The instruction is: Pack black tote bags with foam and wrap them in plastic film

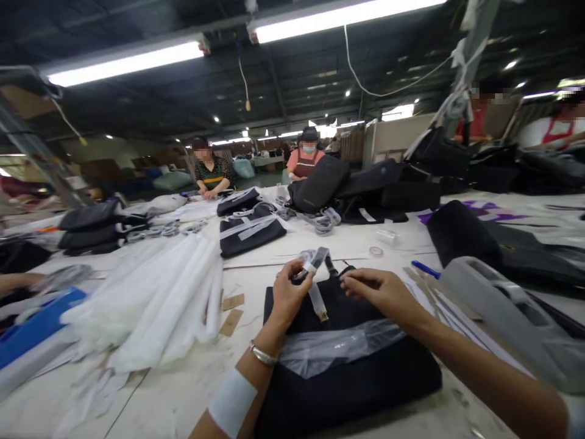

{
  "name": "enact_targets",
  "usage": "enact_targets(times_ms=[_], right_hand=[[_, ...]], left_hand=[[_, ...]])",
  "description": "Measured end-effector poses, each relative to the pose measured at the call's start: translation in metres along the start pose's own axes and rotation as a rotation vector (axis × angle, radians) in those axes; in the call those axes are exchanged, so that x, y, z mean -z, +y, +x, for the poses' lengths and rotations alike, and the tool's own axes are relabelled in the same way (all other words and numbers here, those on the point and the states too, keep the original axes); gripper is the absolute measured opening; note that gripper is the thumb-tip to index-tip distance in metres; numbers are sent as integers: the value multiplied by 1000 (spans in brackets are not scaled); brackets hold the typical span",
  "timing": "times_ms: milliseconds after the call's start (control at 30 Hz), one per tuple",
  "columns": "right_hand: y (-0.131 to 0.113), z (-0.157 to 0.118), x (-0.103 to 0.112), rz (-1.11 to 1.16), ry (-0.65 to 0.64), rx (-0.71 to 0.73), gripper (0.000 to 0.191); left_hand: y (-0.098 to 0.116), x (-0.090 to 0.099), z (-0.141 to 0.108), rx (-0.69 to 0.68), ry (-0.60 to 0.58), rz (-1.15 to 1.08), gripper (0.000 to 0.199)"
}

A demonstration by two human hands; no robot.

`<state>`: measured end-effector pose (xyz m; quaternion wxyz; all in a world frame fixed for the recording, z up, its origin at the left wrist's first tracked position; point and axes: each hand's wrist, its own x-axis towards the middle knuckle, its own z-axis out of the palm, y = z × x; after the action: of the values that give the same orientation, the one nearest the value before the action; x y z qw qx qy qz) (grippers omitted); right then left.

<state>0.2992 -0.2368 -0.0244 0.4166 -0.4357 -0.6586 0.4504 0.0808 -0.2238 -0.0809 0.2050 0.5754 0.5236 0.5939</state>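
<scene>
White tubes (350, 18) glare overhead — the ceiling (183, 91) behind them dim, the picture's edges stretched and soft.

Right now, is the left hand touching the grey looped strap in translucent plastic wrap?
Touching: the head view shows the left hand closed around the wrapped strap, no gap between them.

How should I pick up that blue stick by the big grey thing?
Probably pinch the blue stick around its middle with finger and thumb, coming from above and a little from the left. It's slim and straight and lies on its side, so its long sides suit a pinch. Its right end is close to the grey thing, which could crowd your fingers.
</scene>
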Motion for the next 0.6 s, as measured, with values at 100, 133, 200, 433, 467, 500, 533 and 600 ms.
enact_targets(times_ms=[100, 133, 200, 433, 467, 500, 533, 600], right_hand=[[2, 28, -30, 0, -102, 42, 41], [4, 35, -36, -7, -115, 58, 38], [11, 45, -45, -13, -116, 64, 35], [25, 54, -53, -21, -39, -45, 38], [25, 54, -53, -47, -36, -40, 37], [26, 54, -52, -75, -41, -30, 35], [26, 54, -51, -100, -50, -13, 34], [27, 55, -49, -132, -73, 27, 29]], left_hand=[[1, 0, -1, -10, 13, 23, 33], [2, 0, -2, -17, 14, 29, 32], [2, 0, -2, -30, 19, 34, 32], [1, 3, -2, -21, 28, 32, 34], [1, 3, -2, -18, 29, 34, 35], [1, 3, -2, -17, 27, 36, 35], [1, 4, -2, -15, 27, 37, 36], [1, 4, -3, -11, 29, 31, 36]])
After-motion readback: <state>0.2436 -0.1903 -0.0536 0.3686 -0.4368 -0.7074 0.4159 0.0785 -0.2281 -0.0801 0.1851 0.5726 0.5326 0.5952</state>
